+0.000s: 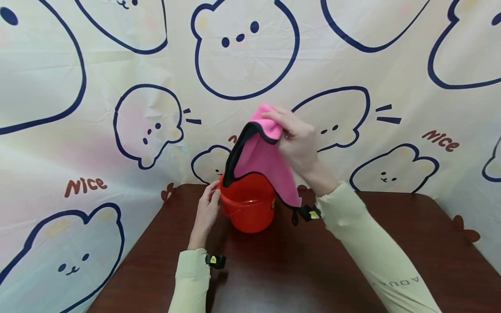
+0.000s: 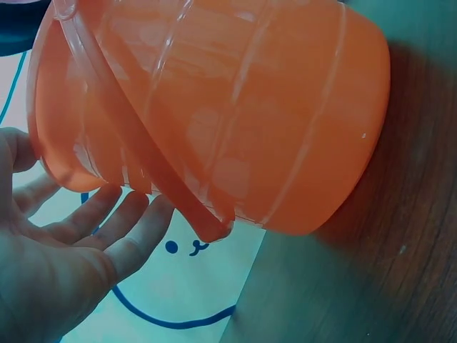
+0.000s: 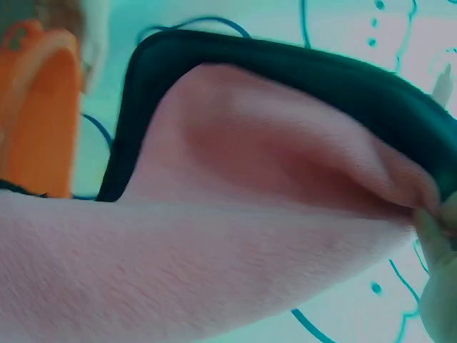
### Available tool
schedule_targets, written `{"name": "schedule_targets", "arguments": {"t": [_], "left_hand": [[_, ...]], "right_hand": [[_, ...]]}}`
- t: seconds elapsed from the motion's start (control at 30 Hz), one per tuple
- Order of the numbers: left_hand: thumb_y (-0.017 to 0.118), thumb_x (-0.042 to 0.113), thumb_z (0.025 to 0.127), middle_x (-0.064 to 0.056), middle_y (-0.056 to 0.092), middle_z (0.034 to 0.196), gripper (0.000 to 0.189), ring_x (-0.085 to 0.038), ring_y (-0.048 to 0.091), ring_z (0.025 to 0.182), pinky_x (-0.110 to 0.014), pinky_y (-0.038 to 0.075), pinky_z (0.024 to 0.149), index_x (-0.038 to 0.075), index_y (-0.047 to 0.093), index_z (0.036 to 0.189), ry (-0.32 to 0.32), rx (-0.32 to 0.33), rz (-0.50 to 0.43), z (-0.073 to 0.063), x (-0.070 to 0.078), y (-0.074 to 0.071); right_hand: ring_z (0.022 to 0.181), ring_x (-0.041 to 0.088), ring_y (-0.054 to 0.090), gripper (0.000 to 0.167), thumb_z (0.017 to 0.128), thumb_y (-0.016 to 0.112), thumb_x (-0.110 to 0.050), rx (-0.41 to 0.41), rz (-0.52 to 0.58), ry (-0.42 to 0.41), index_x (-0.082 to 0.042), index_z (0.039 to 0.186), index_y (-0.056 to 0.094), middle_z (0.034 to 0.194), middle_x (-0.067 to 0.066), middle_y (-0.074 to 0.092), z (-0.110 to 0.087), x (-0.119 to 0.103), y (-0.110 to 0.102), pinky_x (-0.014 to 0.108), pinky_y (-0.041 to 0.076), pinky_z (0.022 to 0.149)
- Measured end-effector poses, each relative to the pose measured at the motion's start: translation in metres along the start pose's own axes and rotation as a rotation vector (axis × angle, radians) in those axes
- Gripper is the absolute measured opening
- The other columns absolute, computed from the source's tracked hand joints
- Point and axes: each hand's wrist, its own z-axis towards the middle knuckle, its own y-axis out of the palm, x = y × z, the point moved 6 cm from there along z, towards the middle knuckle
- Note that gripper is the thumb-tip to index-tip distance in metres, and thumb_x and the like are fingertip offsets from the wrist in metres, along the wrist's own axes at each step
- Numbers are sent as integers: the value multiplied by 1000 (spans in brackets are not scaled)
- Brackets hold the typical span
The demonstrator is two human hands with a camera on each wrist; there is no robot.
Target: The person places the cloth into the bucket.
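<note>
A red plastic bucket (image 1: 250,217) stands upright on the table, its handle (image 2: 132,125) hanging down along the side. At its left, my left hand (image 1: 206,211) touches the outer wall with spread, nearly straight fingers, the thumb close to the rim. My right hand (image 1: 299,139) pinches a soft pink cloth (image 1: 268,163) with black edging by its top, above and right of the bucket. The cloth hangs in a fold, partly covering the bucket's opening in the head view. Up close, the right wrist view shows the pink fabric (image 3: 214,264) and the right fingertips (image 3: 432,239) at its gathered end.
A dark brown table (image 1: 282,269) lies under the bucket. Right behind it hangs a pale curtain (image 1: 172,130) with bear drawings. Small black devices sit on both wrists.
</note>
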Motion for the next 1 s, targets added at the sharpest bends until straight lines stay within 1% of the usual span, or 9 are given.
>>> {"name": "schedule_targets", "arguments": {"t": [0.23,0.33,0.4,0.5,0.57,0.7,0.77,0.87,1.0], "left_hand": [[45,33,104,-11,56,130,39,-26,50,112,-40,43,100,17,49,139,69,37,51,0,0,-1],[42,32,105,-17,58,116,36,-31,52,106,-39,43,93,16,50,136,76,41,81,-1,0,1],[41,33,105,-17,59,121,38,-31,54,113,-41,44,98,19,48,140,77,47,105,0,0,1],[41,34,105,-14,53,140,42,-29,47,132,-48,38,111,22,43,146,83,40,99,1,1,1],[42,36,105,-9,46,150,45,-26,41,139,-51,32,117,23,41,148,82,44,101,2,1,-1],[41,34,105,-12,52,142,41,-30,50,127,-55,42,108,23,45,144,37,30,66,2,-2,-1],[41,33,106,-10,52,142,41,-30,52,125,-54,46,106,25,43,145,1,14,51,1,-3,0],[41,31,106,-10,51,145,42,-29,51,127,-54,46,106,25,42,147,-45,-7,29,-4,1,0],[42,25,106,-16,49,146,43,-33,49,129,-56,44,106,18,41,148,-55,-33,19,-12,18,2]], "right_hand": [[116,26,66,38,86,54,16,-99,-32,24,-3,112,74,123,17,68,-33,2,37,26,52,97],[119,26,64,40,86,55,15,-189,-85,34,-4,116,72,129,16,66,-45,6,50,29,52,98],[121,28,62,43,85,55,16,-271,-121,34,-4,119,70,132,17,63,-51,9,57,31,52,97],[125,30,59,47,83,55,17,-454,-126,67,-1,126,65,136,19,60,-63,15,70,34,51,99],[127,31,57,49,85,57,16,-611,-121,136,-1,130,62,138,19,58,-74,22,80,35,50,101],[137,29,48,56,90,59,5,-979,-138,401,-12,143,51,148,13,50,-106,39,95,40,46,107],[142,28,41,62,91,61,0,-1101,-163,524,-18,149,44,154,9,43,-119,45,97,43,45,108],[143,28,39,64,93,63,-5,-1118,-175,553,-21,151,40,155,7,41,-124,48,93,45,46,108],[133,27,49,51,94,63,-9,-970,-160,445,-15,143,51,144,9,53,-111,47,77,44,49,105]]}}
